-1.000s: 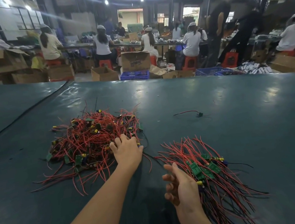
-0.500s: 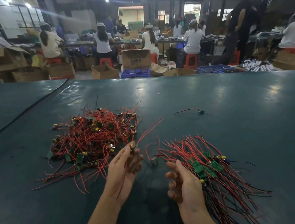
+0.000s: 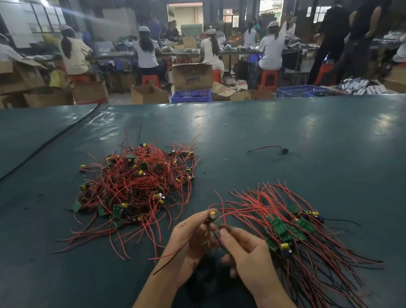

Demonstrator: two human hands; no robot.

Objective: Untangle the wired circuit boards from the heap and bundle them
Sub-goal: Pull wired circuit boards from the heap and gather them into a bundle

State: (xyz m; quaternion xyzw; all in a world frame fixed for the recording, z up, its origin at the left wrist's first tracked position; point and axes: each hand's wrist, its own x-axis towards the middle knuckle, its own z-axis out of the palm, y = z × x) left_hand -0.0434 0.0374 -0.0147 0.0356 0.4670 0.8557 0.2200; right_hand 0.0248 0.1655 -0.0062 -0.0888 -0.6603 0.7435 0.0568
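Observation:
A tangled heap (image 3: 133,187) of small green circuit boards with red wires lies on the dark green table (image 3: 328,162), left of centre. To the right lies the sorted bundle (image 3: 293,227), boards side by side and wires fanned out. My left hand (image 3: 190,241) pinches one wired board (image 3: 213,216) with a yellow part, held between the heap and the bundle. My right hand (image 3: 247,252) pinches that board's dark wire just below it. Its red wires trail to the right and down to the left.
A single loose wired part (image 3: 281,150) lies further back on the table. Beyond the far table edge are cardboard boxes (image 3: 192,77), blue crates (image 3: 191,95), red stools and several seated and standing people at workbenches.
My left hand left the heap with one wired board and drew it toward me. My right hand let go of the bundle's side and came over to pinch that board's wire.

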